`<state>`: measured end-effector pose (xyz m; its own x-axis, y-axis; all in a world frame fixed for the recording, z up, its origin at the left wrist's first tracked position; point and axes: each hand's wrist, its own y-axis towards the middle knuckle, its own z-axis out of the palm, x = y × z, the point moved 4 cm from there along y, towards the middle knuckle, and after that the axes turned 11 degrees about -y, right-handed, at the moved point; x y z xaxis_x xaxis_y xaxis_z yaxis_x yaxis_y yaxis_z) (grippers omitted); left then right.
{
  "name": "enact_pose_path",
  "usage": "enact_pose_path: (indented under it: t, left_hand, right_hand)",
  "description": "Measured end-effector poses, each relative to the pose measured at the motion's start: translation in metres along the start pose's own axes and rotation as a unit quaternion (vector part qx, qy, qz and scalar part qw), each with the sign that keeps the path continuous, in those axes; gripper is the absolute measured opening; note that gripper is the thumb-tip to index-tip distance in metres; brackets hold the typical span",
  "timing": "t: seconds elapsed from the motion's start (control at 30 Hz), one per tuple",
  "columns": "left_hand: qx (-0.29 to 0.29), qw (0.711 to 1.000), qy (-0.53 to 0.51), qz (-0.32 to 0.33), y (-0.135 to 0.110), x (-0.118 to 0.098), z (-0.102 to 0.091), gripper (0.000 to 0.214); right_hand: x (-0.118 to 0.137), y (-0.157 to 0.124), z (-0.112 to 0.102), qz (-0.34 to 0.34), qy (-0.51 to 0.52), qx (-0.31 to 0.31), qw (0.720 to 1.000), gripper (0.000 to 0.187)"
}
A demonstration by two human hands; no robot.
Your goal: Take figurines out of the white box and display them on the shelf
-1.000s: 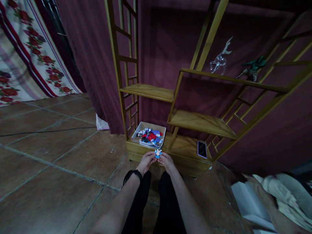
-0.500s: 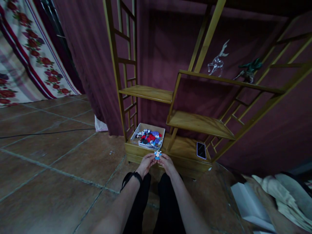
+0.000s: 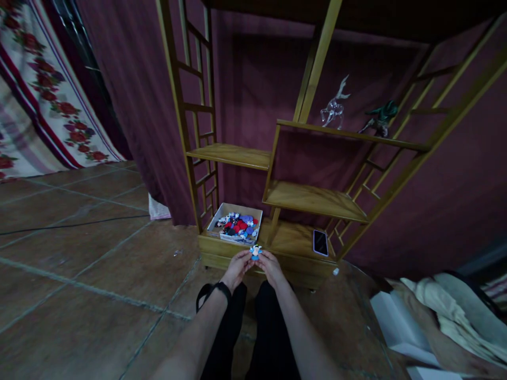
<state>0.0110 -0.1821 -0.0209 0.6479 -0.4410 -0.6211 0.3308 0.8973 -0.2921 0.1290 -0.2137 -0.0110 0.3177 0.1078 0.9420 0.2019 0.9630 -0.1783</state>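
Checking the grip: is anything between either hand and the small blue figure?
Nothing visible. The left hand and right hand both pinch the small blue figure between their fingertips, just in front of the white box.

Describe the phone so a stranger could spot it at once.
Find the wooden shelf against the dark red curtain and go to its lowest board. The phone lies flat near the board's right end, apart from the white box of toys at the left: a dark slab with a pale edge.
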Motion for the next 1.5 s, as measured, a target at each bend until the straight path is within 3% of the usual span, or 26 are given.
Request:
enact_pose_path:
  t: [0.27,0.57,0.77,1.07,1.5]
  left_hand:
    - [0.008,1.000,-0.014,-0.008,-0.007,0.006,0.006,0.015]
    - [0.029,0.999,0.011,-0.017,0.001,0.007,0.008,0.015]
    - [0.011,1.000,0.021,-0.010,0.008,0.004,0.007,0.016]
    - [-0.015,1.000,0.021,0.000,0.020,0.001,0.001,0.033]
    - [0.029,1.000,-0.008,0.009,0.020,-0.001,0.002,0.035]
  right_hand:
    - [0.006,-0.008,-0.007,-0.017,0.016,0.013,1.000,0.034]
    - [0.010,-0.010,-0.012,-0.019,-0.005,0.017,1.000,0.037]
    - [0.007,-0.003,-0.011,-0.010,-0.022,0.008,1.000,0.040]
    - [0.006,0.005,-0.002,-0.012,-0.036,0.003,0.999,0.040]
    - [-0.001,0.017,-0.001,-0.089,-0.030,-0.019,0.995,0.039]
